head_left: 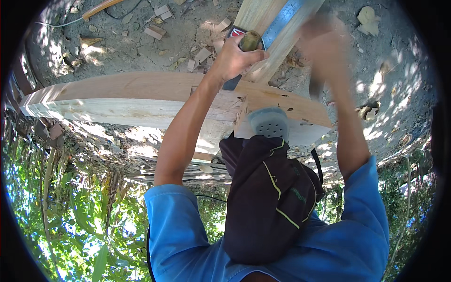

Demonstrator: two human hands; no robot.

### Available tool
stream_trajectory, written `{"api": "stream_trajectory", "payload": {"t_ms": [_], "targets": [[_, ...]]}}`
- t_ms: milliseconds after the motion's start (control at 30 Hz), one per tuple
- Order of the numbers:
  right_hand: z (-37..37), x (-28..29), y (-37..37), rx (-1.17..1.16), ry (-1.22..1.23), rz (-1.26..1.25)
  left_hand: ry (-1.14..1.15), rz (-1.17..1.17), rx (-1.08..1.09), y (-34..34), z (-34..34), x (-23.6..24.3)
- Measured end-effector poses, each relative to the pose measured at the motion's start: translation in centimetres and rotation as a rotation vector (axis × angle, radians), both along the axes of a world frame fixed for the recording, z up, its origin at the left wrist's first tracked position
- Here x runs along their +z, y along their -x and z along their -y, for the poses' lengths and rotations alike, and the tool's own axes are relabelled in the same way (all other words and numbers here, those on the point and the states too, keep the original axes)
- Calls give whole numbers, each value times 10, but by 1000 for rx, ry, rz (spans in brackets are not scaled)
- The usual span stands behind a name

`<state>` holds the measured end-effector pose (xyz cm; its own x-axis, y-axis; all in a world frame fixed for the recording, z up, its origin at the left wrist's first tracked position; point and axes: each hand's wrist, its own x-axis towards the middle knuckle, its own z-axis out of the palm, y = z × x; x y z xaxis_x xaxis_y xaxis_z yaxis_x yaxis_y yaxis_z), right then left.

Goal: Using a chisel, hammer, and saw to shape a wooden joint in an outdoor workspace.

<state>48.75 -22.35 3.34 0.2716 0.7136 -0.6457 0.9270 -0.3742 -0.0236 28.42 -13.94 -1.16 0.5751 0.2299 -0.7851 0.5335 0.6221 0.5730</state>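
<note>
My left hand [236, 58] is closed around a chisel with a rounded wooden handle [250, 41]. Its dark blade [231, 83] shows below the hand, near the joint of a pale timber beam [136, 87]. My right hand [325, 40] is raised at the right and smeared by motion. Its fingers appear wrapped round a tool, whose dark blurred part [316, 86] hangs below. A bluish metal strip [282, 21] lies along a plank [253, 16] beyond my left hand. Against that hand sits a small black and red item [235, 32], partly hidden.
The beam crosses in front of me, with a grey perforated shoe [270, 123] against its near side. Wood offcuts [155, 31] and dry leaves litter the dirt ground. A wooden handle [101, 8] with a cable lies far left. Green foliage [94, 221] grows around.
</note>
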Motion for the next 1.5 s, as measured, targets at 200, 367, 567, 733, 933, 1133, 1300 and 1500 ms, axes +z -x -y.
{"api": "stream_trajectory", "payload": {"t_ms": [200, 367, 567, 733, 933, 1133, 1300, 1500], "targets": [[-22, 27, -1, -513, -333, -699, 66, -17, 80, 12, 6, -4], [-78, 82, -50, -977, -828, -668, 110, 64, 50, 1, 5, -6], [-5, 10, 28, -577, 84, -861, 24, 17, 49, 5, -1, 3], [-47, 34, 1, -802, -248, -700, 41, -31, 108, 24, 3, -19], [-27, 6, 12, -623, -224, -560, -5, 10, 74, 9, 1, -3], [1, 6, 19, -654, -86, -780, -71, -155, 139, 10, 5, 18], [-10, 23, -18, -766, -129, -748, -534, 222, 16, 47, 60, 44], [-2, 28, -19, -883, -63, -743, -53, -88, 546, 60, 23, 19]]}}
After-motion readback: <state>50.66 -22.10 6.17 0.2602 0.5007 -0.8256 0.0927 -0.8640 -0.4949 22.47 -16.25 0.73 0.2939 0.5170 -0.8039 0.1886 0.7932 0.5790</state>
